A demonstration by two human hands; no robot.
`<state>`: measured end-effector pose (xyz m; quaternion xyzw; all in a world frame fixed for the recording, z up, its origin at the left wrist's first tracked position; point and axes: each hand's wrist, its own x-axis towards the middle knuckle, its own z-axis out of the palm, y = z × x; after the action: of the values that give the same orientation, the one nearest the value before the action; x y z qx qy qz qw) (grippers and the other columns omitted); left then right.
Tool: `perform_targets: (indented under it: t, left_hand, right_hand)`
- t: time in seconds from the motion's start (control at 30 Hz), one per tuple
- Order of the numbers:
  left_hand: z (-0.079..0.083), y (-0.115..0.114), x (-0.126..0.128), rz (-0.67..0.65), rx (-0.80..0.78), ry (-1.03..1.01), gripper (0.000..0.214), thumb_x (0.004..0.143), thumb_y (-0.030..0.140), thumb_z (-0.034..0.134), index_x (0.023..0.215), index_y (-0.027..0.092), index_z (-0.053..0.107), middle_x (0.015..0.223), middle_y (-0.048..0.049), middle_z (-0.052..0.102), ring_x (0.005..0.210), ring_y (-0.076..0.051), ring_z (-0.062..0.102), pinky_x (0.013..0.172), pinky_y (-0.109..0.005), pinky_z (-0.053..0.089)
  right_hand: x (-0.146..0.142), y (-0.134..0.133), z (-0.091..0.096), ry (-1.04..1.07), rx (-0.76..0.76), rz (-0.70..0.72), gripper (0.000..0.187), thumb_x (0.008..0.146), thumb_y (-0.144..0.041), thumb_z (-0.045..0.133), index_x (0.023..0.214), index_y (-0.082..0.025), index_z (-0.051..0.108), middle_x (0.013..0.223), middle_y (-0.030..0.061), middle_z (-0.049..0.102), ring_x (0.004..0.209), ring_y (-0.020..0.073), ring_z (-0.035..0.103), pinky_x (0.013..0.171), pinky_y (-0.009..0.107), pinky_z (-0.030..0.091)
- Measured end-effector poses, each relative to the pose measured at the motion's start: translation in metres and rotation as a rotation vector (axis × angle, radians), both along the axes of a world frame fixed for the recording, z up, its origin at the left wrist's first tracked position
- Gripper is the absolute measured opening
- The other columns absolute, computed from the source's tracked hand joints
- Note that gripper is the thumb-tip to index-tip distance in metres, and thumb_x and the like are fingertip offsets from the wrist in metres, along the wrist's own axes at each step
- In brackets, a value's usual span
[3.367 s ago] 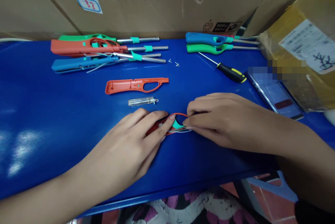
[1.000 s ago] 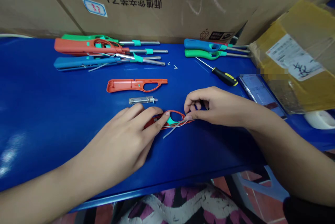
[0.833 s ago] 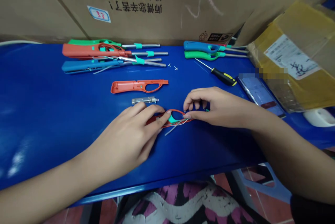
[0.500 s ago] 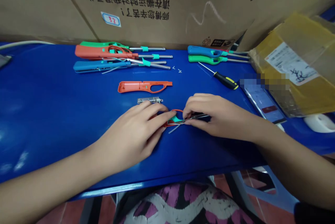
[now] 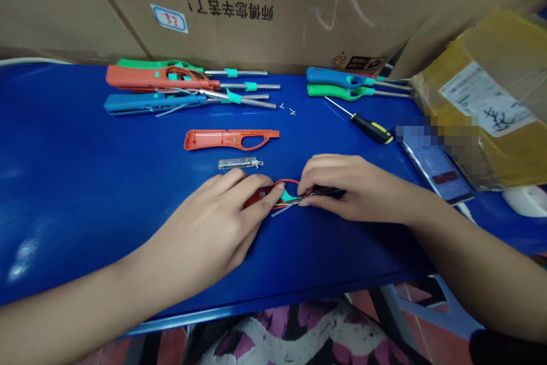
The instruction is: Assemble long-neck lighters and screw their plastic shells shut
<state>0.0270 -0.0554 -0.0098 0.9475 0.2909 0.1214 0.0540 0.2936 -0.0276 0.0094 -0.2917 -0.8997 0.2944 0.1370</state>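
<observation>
My left hand [image 5: 217, 214] is wrapped round an opened orange stick lighter half [image 5: 253, 198], its thumb pressing by the turquoise trigger [image 5: 287, 196]. My right hand [image 5: 337, 185] pinches the front end of that same lighter, just past the trigger loop. A thin dark, partly shiny piece [image 5: 327, 191] runs between the right fingers; whether it is the lighter's tube or a tool I cannot tell. A thin pale strip [image 5: 282, 210] sticks out below the trigger. Beyond my left hand lie a clear fuel tank [image 5: 239, 163] and the other orange shell half [image 5: 209, 139].
Several stick lighters [image 5: 154, 77] lie at the back left, and more lighters [image 5: 331, 90] at the back right. A screwdriver [image 5: 370, 127], a phone [image 5: 440, 168] and a taped carton [image 5: 465, 120] are on the right. A large cardboard box [image 5: 239, 29] stands behind the blue table [image 5: 85, 194].
The view has shifted slightly. My left fingers have moved a little away from the clear tank, which now shows whole. Both hands keep their hold on the orange lighter half.
</observation>
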Motion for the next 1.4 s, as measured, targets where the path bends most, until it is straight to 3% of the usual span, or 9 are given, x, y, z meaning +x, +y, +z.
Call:
perform_targets:
  t: [0.33, 0.67, 1.03, 1.4]
  left_hand:
    - [0.000, -0.001, 0.004, 0.043, 0.025, -0.076, 0.037, 0.101, 0.037, 0.056, 0.130, 0.016, 0.067, 0.115, -0.0100, 0.068, 0.101, -0.029, 0.064, 0.082, -0.047, 0.058]
    - [-0.005, 0.001, 0.008, 0.073, 0.065, -0.159, 0.028, 0.099, 0.025, 0.060, 0.123, 0.018, 0.072, 0.109, -0.0074, 0.071, 0.096, -0.025, 0.067, 0.081, -0.042, 0.056]
    - [-0.005, 0.000, 0.010, 0.089, 0.085, -0.156, 0.028, 0.098, 0.028, 0.062, 0.121, 0.017, 0.072, 0.107, -0.0080, 0.072, 0.094, -0.025, 0.067, 0.082, -0.041, 0.056]
    - [-0.005, -0.001, 0.009, 0.081, 0.094, -0.170, 0.027, 0.098, 0.027, 0.062, 0.121, 0.017, 0.073, 0.107, -0.0072, 0.072, 0.094, -0.024, 0.067, 0.081, -0.041, 0.056]
  right_hand:
    - [-0.003, -0.002, -0.001, -0.043, 0.123, 0.014, 0.016, 0.100, -0.022, 0.058, 0.092, -0.016, 0.071, 0.090, 0.0063, 0.070, 0.089, 0.0187, 0.063, 0.082, 0.033, 0.046]
    - [-0.004, -0.002, 0.000, 0.045, 0.059, -0.038, 0.013, 0.095, -0.015, 0.064, 0.090, -0.018, 0.075, 0.089, 0.0037, 0.074, 0.085, 0.0160, 0.065, 0.080, 0.031, 0.049]
    - [-0.003, -0.005, 0.002, -0.172, 0.450, 0.083, 0.027, 0.104, -0.029, 0.052, 0.096, -0.017, 0.075, 0.090, 0.0056, 0.070, 0.088, 0.0193, 0.061, 0.080, 0.036, 0.041]
    - [-0.006, -0.008, 0.004, -0.180, 0.449, 0.081, 0.030, 0.105, -0.027, 0.050, 0.090, -0.016, 0.074, 0.088, 0.0056, 0.070, 0.085, 0.0179, 0.060, 0.079, 0.034, 0.040]
